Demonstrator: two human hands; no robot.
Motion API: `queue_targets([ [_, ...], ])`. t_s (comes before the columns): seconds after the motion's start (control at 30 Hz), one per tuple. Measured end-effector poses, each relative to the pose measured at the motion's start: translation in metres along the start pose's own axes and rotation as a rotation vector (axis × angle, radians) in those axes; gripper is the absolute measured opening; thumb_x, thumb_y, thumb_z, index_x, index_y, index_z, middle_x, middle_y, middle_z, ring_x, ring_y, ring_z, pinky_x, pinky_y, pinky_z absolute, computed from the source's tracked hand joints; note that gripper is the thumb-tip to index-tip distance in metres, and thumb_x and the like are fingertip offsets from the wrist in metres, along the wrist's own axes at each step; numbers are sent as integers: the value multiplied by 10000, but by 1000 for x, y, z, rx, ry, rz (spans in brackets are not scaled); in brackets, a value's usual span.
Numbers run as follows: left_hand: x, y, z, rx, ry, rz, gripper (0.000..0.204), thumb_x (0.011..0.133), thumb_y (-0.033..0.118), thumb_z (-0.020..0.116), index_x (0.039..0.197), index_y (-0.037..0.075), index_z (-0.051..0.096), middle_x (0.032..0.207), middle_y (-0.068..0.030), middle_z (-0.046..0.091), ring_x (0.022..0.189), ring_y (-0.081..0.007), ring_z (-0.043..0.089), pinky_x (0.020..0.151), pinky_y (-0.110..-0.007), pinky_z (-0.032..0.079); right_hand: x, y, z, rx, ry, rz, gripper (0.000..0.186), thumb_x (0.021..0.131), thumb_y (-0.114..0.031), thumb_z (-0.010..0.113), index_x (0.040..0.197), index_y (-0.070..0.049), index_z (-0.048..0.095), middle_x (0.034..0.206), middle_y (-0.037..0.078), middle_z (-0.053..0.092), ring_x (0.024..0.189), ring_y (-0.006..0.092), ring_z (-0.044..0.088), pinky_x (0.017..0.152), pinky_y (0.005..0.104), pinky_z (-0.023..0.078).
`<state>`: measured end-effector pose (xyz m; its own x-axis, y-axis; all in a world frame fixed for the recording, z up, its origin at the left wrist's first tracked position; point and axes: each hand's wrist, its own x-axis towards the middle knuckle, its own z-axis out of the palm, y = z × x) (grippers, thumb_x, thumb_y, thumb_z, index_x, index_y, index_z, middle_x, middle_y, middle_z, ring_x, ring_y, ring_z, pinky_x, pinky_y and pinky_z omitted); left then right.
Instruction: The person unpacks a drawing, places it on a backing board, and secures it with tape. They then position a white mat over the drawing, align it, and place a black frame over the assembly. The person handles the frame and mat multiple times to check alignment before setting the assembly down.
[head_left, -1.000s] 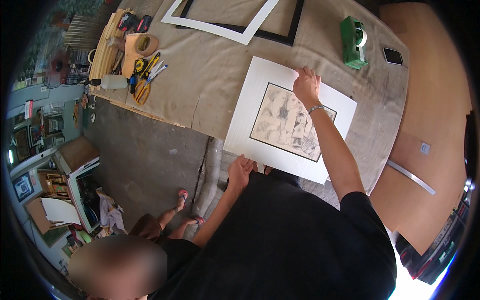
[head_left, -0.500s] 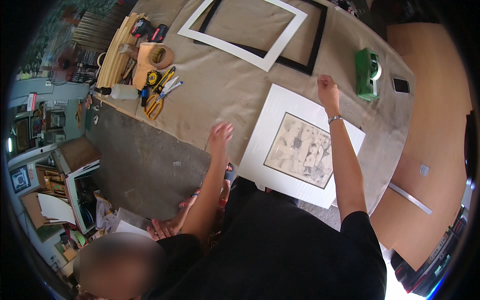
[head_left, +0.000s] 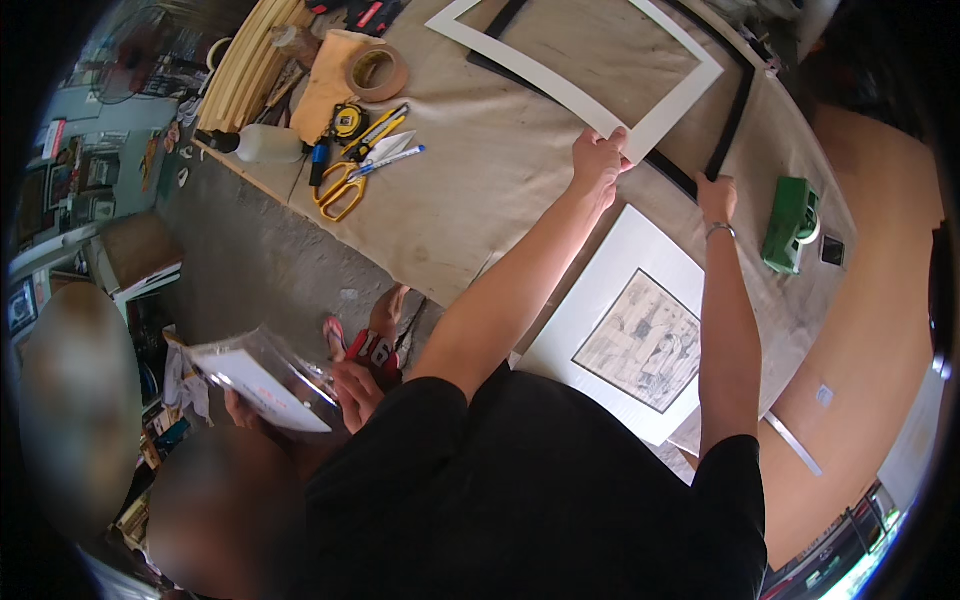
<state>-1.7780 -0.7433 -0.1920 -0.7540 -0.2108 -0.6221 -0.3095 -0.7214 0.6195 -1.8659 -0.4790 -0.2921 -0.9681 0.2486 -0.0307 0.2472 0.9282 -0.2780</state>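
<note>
My left hand [head_left: 600, 165] has its fingers and thumb pinched on the near corner of a white mat board [head_left: 676, 98] with a large rectangular opening. Partly beneath that board lies a black picture frame [head_left: 736, 120]. At the frame's near right corner, my right hand [head_left: 717, 198] is closed round the edge. Closer to my body, below my right hand, a second white mat [head_left: 562, 325] surrounds a sketch-like drawing [head_left: 645, 340]. My right forearm covers part of its right side.
A green tape dispenser [head_left: 790, 225] and a phone [head_left: 832, 250] lie right. Leftward are yellow scissors [head_left: 345, 203], a tape measure [head_left: 348, 122], a tape roll [head_left: 402, 75], a spray bottle [head_left: 270, 146] and wooden strips [head_left: 238, 75]. Another person holds a plastic-covered sheet [head_left: 255, 380] at lower left.
Both my hands have reached forward from above the near part of the table. The left has taken hold of the white mat board, the right of the black frame. The view has shifted.
</note>
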Motion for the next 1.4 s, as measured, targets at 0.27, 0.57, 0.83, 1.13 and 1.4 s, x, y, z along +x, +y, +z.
queue_targets([
  [0.27,-33,112,-51,-120,-254,182,208,977,264,654,1137,145,598,1003,-35,685,876,-153,641,802,-375,519,26,-11,-88,1175,-462,208,324,987,-338,599,1021,-20,653,1006,139,721,811,206,702,638,331,601],
  [0.57,-27,108,-48,-131,-231,77,352,963,304,670,1238,124,544,1021,-43,662,850,-165,630,807,-390,533,-11,-6,-299,1001,-266,38,341,1059,-363,453,1128,-40,535,1120,208,690,788,214,713,621,304,614],
  [0.83,6,27,-51,-131,-79,50,393,943,321,695,1227,81,565,1124,-121,626,803,-204,652,673,-398,571,-152,89,-486,821,218,40,399,1080,-388,393,1212,-36,527,1265,172,649,946,187,680,734,253,543],
  [1.13,-104,6,-21,333,-339,163,611,1024,597,392,1116,47,639,1082,-116,688,1048,-206,628,867,-306,482,-352,201,-542,875,641,130,564,1043,-488,440,1319,1,495,1230,132,637,931,184,645,698,238,519],
  [1.4,-265,25,-28,619,-1004,43,948,918,750,411,1499,3,350,1413,-188,530,1249,-240,564,1035,-396,435,-438,406,-387,1612,322,162,439,998,-443,576,1171,-39,563,998,67,597,745,119,565,600,228,483],
])
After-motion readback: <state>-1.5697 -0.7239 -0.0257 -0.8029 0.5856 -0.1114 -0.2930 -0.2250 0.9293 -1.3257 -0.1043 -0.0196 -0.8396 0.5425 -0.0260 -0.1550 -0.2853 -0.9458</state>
